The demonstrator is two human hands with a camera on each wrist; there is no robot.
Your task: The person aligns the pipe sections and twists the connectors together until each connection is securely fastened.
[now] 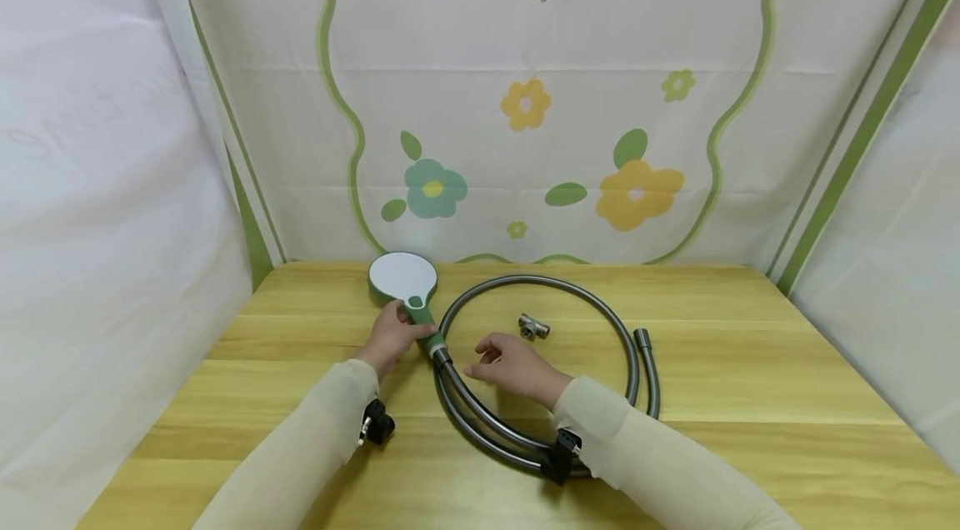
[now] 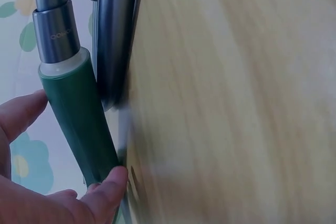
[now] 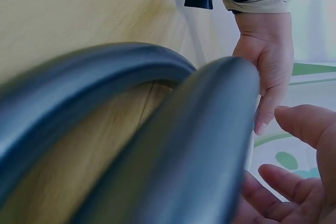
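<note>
A green shower head with a white face lies toward the back left of the wooden table. My left hand holds its handle between thumb and fingers. A dark grey metal hose joins the handle's end at a metal collar and coils in a wide loop. My right hand hovers inside the loop, just right of the joint, with its fingers loosely bent and nothing between them. In the right wrist view, the hose passes close beside the right hand's fingers.
A small metal tee fitting lies inside the hose loop, beyond my right hand. On the right, the hose's free end points toward the back. Behind the table hangs a flower-printed cloth.
</note>
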